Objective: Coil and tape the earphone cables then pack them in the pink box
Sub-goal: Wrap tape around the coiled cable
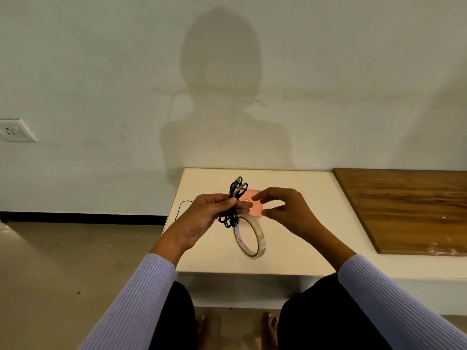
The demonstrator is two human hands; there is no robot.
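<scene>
My left hand [204, 213] pinches a coiled black earphone cable [233, 200] at its middle, holding it above the white table [290, 248]. Loops stick out above and below my fingers. My right hand [285, 205] hovers just right of the coil with relaxed, slightly bent fingers and holds nothing. The pink box [254, 208] lies flat on the table behind my hands, partly hidden by them. A roll of clear tape [250, 236] stands tilted on the table just below the coil.
A thin black cable [180, 208] hangs over the table's left edge. A wooden board [409, 208] lies on the ledge to the right. A wall socket [12, 131] sits at far left. My knees and feet are under the table's front edge.
</scene>
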